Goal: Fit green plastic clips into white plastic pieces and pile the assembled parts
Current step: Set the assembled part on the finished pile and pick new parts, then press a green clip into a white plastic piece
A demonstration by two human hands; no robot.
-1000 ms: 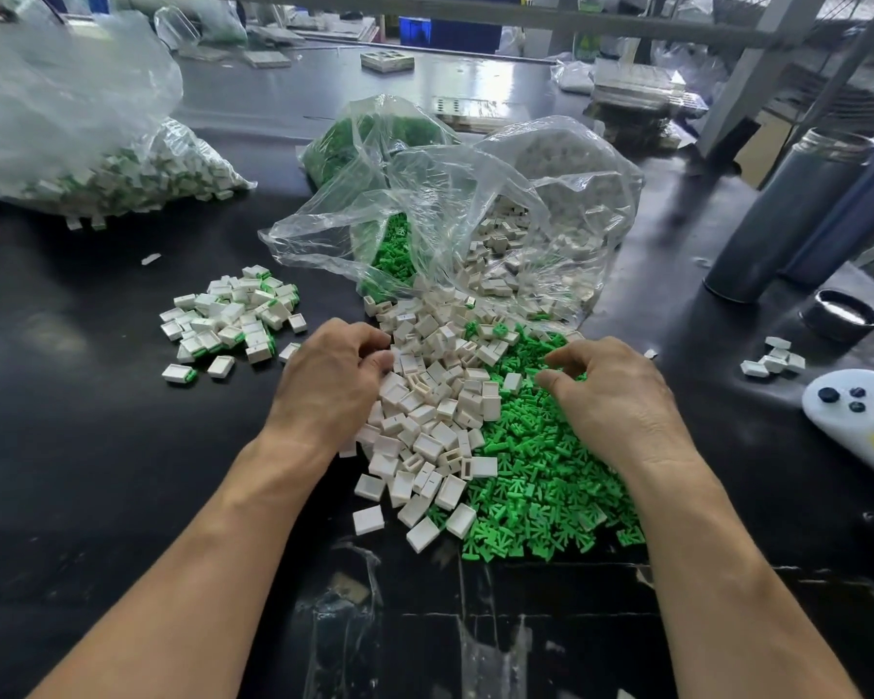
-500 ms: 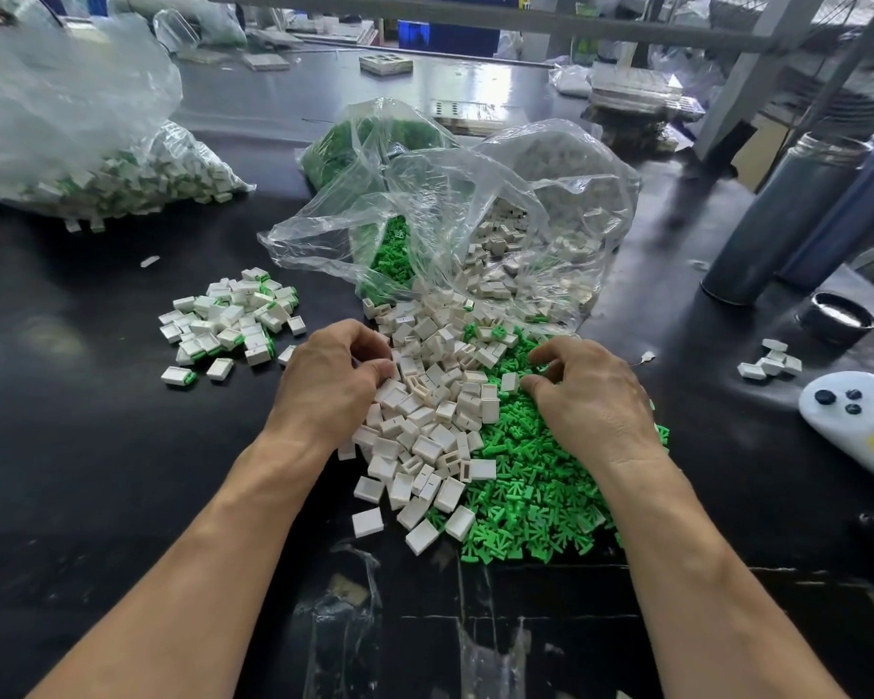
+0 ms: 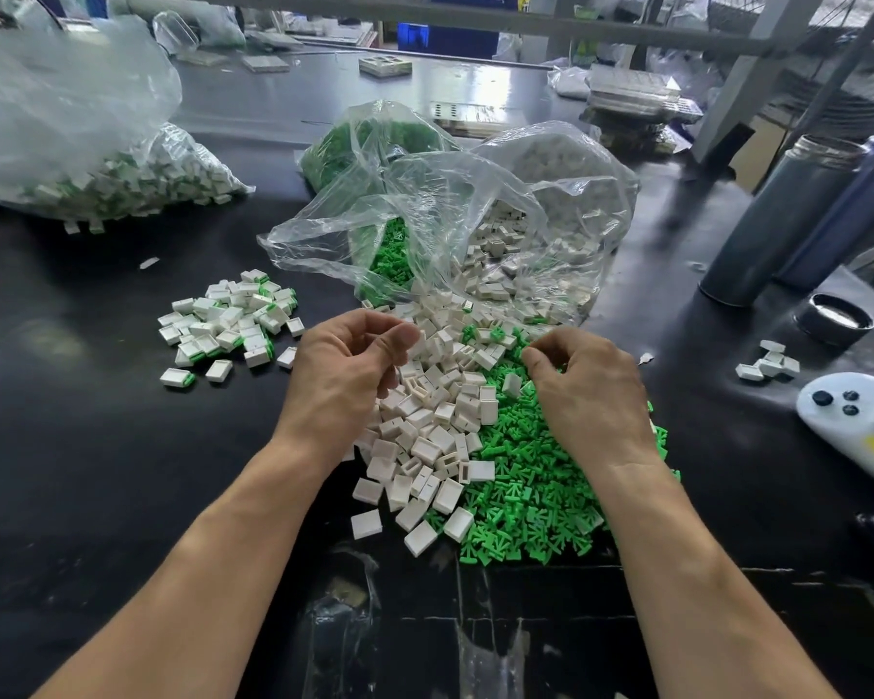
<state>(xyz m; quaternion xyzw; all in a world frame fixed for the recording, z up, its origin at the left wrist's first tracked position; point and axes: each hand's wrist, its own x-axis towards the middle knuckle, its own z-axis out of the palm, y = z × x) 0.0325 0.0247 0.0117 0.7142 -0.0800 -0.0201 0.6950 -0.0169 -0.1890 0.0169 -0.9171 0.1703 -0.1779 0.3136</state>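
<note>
Clips, green plastic (image 3: 541, 491): loose heap on black bench (image 3: 72, 446), near centre, touching a heap of white pieces (image 3: 435, 421) on its left. Left hand (image 3: 344, 380) over the white heap, fingers curled, thumb against fingertips; contents of grip cannot be told. Right hand (image 3: 586, 391) over the green heap, fingers curled likewise; contents unclear. Assembled parts (image 3: 228, 325): pile left of the hands. Clear bags (image 3: 455, 214) of stock behind.

Black table (image 3: 72, 446) carries loose white pieces (image 3: 425, 436), green clips (image 3: 541, 496), assembled pile (image 3: 228, 325), plastic bags (image 3: 455, 214), two flasks (image 3: 778, 219), white controller (image 3: 858, 421).
</note>
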